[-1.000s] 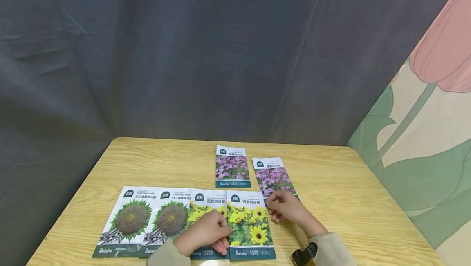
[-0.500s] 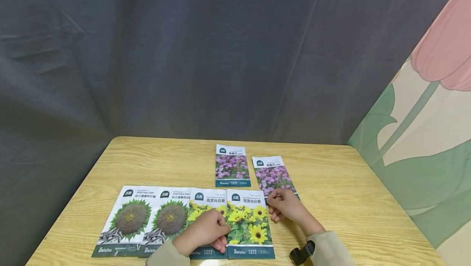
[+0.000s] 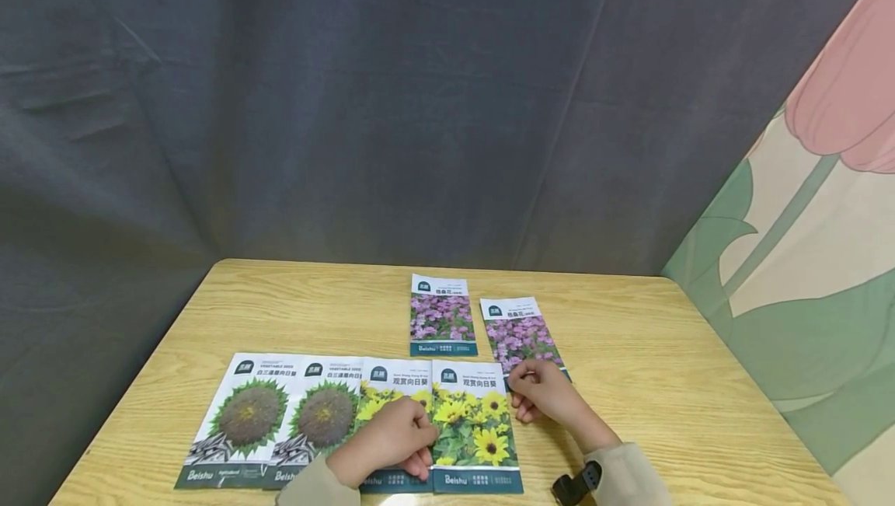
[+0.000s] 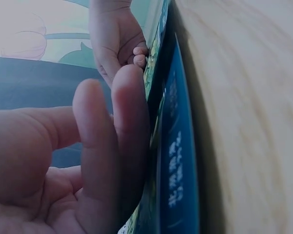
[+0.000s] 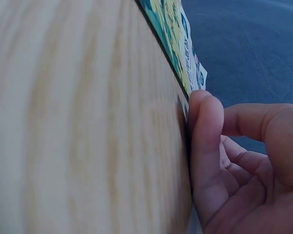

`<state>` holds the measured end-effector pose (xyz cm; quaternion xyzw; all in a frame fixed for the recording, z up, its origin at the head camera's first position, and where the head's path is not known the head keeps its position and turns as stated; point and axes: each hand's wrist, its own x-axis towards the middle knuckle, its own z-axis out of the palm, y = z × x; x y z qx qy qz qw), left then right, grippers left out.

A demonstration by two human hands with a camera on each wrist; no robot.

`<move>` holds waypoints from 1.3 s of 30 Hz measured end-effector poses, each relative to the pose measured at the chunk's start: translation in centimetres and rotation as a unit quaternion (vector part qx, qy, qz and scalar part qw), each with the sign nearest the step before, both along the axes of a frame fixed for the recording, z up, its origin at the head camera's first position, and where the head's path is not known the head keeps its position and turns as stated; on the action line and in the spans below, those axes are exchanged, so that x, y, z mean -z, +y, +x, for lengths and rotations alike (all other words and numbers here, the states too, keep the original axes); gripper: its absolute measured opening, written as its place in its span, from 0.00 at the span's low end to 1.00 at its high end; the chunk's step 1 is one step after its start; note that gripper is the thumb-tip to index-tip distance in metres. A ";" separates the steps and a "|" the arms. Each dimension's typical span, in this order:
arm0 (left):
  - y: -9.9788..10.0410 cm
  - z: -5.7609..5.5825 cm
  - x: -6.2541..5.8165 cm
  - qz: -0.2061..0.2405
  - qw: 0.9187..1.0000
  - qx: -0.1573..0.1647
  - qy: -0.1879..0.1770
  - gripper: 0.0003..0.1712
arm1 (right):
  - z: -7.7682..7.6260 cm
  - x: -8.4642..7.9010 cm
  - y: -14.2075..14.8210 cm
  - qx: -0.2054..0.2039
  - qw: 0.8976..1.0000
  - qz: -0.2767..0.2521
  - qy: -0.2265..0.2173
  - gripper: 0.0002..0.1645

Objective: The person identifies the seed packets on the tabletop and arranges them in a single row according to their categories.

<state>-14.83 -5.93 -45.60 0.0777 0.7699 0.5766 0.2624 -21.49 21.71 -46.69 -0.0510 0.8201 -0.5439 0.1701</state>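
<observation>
My left hand (image 3: 397, 434) rests with loosely bent fingers on a seed packet with yellow flowers (image 3: 398, 375), covering its middle. Its fingertips are at the left edge of a second yellow-flower packet (image 3: 475, 432). In the left wrist view, two fingers (image 4: 132, 112) lie nearly straight along the packet face. My right hand (image 3: 548, 397), loosely bent, rests by the right edge of the second yellow packet. It overlaps the lower end of a tilted purple-flower packet (image 3: 520, 335). The right wrist view has its fingertips (image 5: 207, 114) down at the tabletop, nothing visible between them.
Two sunflower-head seed packets (image 3: 248, 417) lie side by side at the left, in line with the yellow ones. Another purple-flower packet (image 3: 442, 315) lies farther back. A dark grey curtain (image 3: 419, 102) hangs behind the wooden table (image 3: 629, 335); a tulip-patterned cloth (image 3: 825, 280) is at the right.
The second yellow-flower packet has shifted very slightly left, against the first one. Both hands stay almost in place.
</observation>
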 end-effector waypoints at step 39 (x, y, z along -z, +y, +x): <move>2.3 -5.5 -3.2 -0.019 0.980 -0.108 0.168 0.16 | -1.7 -3.8 0.8 -0.011 0.998 0.028 0.061 0.14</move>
